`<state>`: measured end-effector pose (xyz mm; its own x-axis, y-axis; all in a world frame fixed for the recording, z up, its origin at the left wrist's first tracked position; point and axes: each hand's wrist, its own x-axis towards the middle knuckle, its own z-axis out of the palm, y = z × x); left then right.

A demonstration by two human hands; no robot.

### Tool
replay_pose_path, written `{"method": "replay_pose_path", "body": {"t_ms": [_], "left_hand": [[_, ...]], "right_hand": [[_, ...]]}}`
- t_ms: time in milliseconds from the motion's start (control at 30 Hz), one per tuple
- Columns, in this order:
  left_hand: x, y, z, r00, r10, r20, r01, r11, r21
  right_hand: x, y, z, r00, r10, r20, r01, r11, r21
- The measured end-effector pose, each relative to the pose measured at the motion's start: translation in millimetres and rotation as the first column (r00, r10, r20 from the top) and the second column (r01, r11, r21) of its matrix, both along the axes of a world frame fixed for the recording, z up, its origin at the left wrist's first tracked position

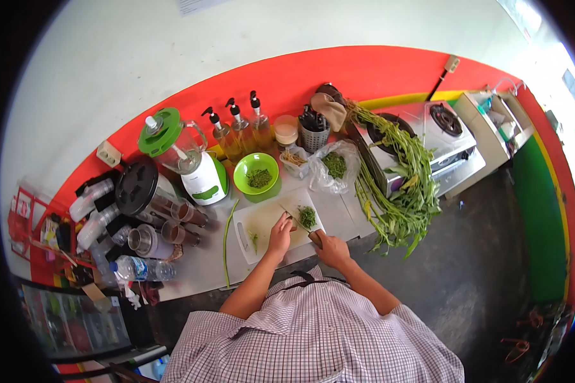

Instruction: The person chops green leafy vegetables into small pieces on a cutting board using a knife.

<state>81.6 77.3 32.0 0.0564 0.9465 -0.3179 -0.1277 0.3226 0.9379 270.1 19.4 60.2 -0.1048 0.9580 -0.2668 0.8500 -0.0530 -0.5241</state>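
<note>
My right hand (331, 249) is wrapped around the brown handle of a knife (315, 239). The blade points away and to the left over a white cutting board (246, 249). Close to the blade on its left side is my left hand (280, 235), fingers curled together over the board; what they pinch, if anything, is too small to make out. Chopped green leaves (307, 217) lie in a pile right of the blade. A small green sprig (253, 239) rests on the board's left part. Beyond the board, a bright green bowl (255, 167) contains chopped greens.
A long green stalk (229, 246) lies left of the board, with a blender (201, 175) behind it. A plastic bag of greens (335, 167) sits behind the board. Leafy stalks (402, 198) drape over the gas stove (431, 134) and the counter's edge. Bottles and cups crowd the left.
</note>
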Motion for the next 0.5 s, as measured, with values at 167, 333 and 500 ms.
{"method": "replay_pose_path", "body": {"t_ms": [167,333,500], "left_hand": [[-16.1,-8.2,21.4,0.772,-0.17,-0.613,0.207,0.978,-0.011],[-7.2,-32.6,36.0,0.414,0.117,-0.903,0.504,0.797,0.334],[-13.6,-31.7,27.4,0.21,0.092,-0.973,0.67,0.712,0.212]], "right_hand": [[11.1,4.1,-13.8,0.996,-0.042,0.079,0.034,0.994,0.101],[12.3,5.0,-19.0,0.995,-0.021,0.095,0.002,0.979,0.203],[7.9,5.6,-13.4,0.998,0.025,0.05,-0.036,0.973,0.228]]}}
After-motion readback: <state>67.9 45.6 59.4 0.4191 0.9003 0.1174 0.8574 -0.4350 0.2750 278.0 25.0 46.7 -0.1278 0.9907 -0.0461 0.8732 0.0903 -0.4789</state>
